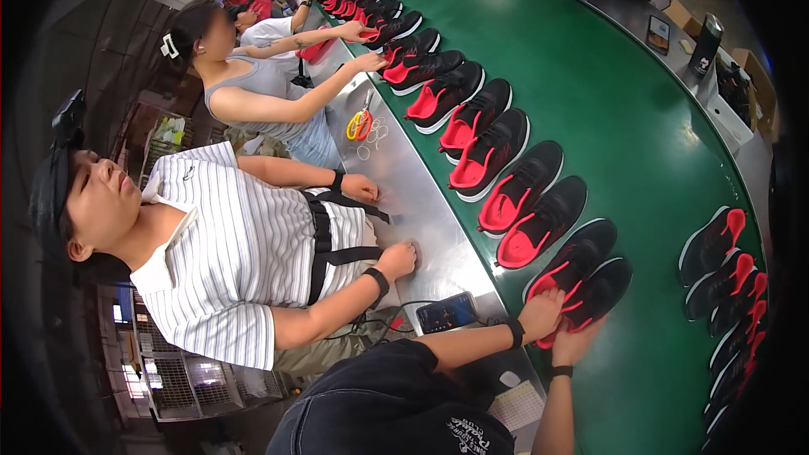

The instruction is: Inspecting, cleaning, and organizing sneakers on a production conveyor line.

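The person wearing the camera is leaning over the curved green conveyor belt [590, 101], both hands working the nearest black mesh sneaker with a red lining and white sole edge [581, 286], down at about five o'clock in the head view. The left hand [539, 313] is cupping the shoe's heel end, fingers curled onto it, probably to steady it; the right hand [573, 341] is pressing up from beneath at six o'clock, fingers spread flat against the sole. The row of matching black and red sneakers [489, 147] is running away toward eleven o'clock, laid side by side, openings facing the workers. A dark smartphone [447, 312] is lying on the steel table edge [404, 177], just beside the left wrist.
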{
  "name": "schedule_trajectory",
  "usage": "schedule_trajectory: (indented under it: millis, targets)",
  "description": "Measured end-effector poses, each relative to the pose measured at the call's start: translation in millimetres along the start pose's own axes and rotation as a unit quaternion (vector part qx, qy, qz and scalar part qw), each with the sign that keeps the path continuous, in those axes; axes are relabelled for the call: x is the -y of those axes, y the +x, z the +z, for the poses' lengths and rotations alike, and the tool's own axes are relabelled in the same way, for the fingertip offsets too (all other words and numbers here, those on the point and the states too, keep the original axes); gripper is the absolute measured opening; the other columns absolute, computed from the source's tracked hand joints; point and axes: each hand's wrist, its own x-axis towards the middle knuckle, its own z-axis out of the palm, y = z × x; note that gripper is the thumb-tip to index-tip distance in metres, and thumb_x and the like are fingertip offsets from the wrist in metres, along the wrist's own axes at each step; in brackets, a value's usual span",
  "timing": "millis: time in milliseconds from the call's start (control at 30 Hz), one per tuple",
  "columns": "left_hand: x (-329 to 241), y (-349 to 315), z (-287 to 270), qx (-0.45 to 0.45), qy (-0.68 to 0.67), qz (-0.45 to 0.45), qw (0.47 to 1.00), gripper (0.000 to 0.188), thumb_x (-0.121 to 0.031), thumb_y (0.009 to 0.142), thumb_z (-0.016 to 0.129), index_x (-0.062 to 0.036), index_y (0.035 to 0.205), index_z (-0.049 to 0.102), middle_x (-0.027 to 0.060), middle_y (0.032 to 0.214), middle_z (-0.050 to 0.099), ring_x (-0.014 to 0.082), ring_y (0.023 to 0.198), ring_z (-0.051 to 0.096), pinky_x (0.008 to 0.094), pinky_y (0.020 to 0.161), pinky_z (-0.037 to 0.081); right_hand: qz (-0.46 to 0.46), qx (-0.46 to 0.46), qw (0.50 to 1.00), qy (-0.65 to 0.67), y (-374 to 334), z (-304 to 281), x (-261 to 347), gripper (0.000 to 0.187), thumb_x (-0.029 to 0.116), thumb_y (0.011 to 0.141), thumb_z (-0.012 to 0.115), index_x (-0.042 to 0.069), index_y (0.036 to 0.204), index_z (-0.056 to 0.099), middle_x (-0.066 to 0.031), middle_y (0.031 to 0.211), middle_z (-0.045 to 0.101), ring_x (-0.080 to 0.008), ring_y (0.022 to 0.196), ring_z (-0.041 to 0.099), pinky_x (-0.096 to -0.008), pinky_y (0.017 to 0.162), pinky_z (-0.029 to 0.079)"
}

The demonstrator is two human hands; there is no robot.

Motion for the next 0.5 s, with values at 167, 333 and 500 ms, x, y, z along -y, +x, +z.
schedule_trajectory:
  millis: [167, 333, 500]
  targets:
    - [-2, -2, 2, -0.034, 0.004, 0.018, 0.999, 0.050, -0.018, 0.070, 0.064, 0.0076, 0.109, 0.047, 0.0221, 0.100, 0.057, 0.0325, 0.089, 0.058, 0.0369, 0.077, 0.049, -0.033, -0.021, 0.999, -0.002, 1, 0, -10, 0.088, 0.008, 0.073, 0.067, 0.000, 0.144, 0.015, -0.0244, 0.143, 0.029, -0.0368, 0.133, 0.030, -0.0396, 0.109, 0.025]
    - [-5, -1, 3, -0.008, -0.029, -0.003, 1.000, 0.054, -0.018, 0.068, 0.065, 0.0054, 0.112, 0.045, 0.0216, 0.106, 0.052, 0.0332, 0.089, 0.057, 0.0387, 0.076, 0.049, -0.045, -0.036, 0.998, -0.021, 0, -1, -17, 0.089, 0.007, 0.071, 0.066, 0.001, 0.144, 0.015, -0.0233, 0.143, 0.030, -0.0374, 0.132, 0.031, -0.0408, 0.107, 0.028]
    - [-10, -3, -4, -0.027, -0.049, 0.016, 0.998, 0.055, -0.020, 0.067, 0.066, 0.0045, 0.112, 0.046, 0.0227, 0.111, 0.048, 0.0345, 0.090, 0.056, 0.0393, 0.077, 0.049, -0.034, -0.045, 0.998, -0.024, -3, -2, -18, 0.089, 0.007, 0.070, 0.065, 0.002, 0.144, 0.015, -0.0219, 0.143, 0.031, -0.0381, 0.131, 0.032, -0.0425, 0.106, 0.030]
